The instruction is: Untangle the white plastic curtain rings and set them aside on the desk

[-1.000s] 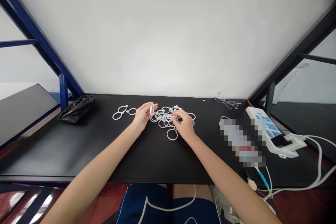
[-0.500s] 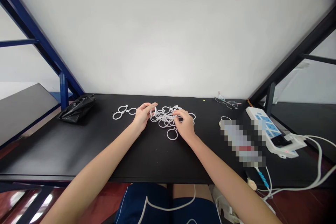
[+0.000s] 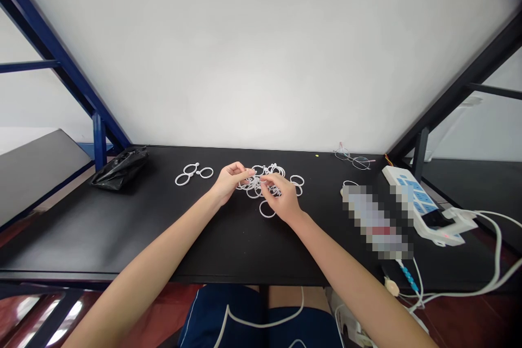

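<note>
We had both bare hands over a tangled pile of thin white plastic rings (image 3: 253, 194), heaped near the middle of a smooth black tabletop (image 3: 228, 250). Our left hand (image 3: 233, 182) came in at the pile's left edge, thumb and fingertips drawn close; our right hand (image 3: 281, 194) curved over its right side, thumb and forefinger bent inward. The two hands were apart, only a narrow gap between their fingertips, and we could not tell whether either gripped a ring, the white loops blurring together there.

One round loop (image 3: 267, 217) lay flat at the near edge of the heap, partly behind our right hand. Well to the left, three slim rings with small rounded knobs (image 3: 198, 172) lay clustered, touching. Farther left sat a crumpled, glossy black plastic bag (image 3: 120, 171). To our right, wire-framed eyeglasses (image 3: 361, 163) with rounded lenses rested near the matte pale wall (image 3: 261, 65), and nearer us stood a long white power strip (image 3: 420, 196) with blue socket panels and a rubbery white cable (image 3: 497, 244) curving away.
</note>
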